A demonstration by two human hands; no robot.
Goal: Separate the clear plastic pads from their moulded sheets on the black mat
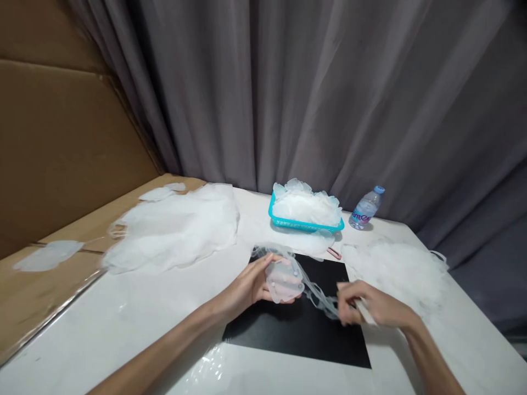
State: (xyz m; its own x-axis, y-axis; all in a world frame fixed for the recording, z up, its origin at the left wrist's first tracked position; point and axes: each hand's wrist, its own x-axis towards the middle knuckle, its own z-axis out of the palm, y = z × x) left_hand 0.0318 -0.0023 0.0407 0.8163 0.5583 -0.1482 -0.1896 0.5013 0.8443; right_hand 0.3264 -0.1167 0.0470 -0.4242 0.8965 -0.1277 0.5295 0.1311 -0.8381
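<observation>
My left hand (263, 280) holds a small translucent sheet piece (284, 281) with its fingers beneath and its thumb at the upper edge. To the right, my right hand (358, 304) is closed on thin translucent strips (319, 293), slightly blurred. The strips run from near the left hand across to the right fingers. Under both hands lies a black mat (296, 334).
A blue basket (304, 225) heaped with translucent pieces stands at the back, beside a water bottle (365, 209). White sheets (177, 230) are piled at left, a strip heap (399, 269) at right. Pink-handled tool (334, 253) near the basket; cardboard (61, 131) at left.
</observation>
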